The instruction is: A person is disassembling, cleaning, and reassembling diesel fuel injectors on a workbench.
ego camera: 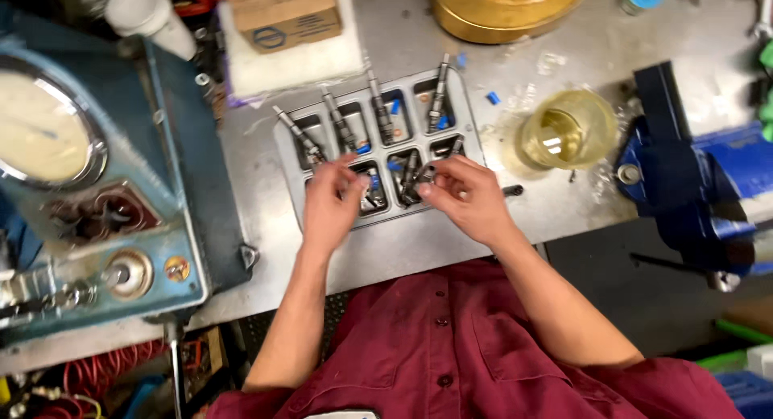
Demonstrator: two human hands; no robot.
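Two hands work over the metal tray (294, 149): right hand (463, 195) pinches a small, stiff, likely oily injector part (424, 176); left hand (332, 203) spread, fingertips inside a compartment.

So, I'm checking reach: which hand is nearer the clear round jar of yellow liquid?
Right. The right hand is over the compartment tray's near row, just left of the jar; the left hand is farther left.

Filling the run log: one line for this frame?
left hand: over tray, touching part | right hand: pinching dark metal part | jar of yellow liquid: beside tray
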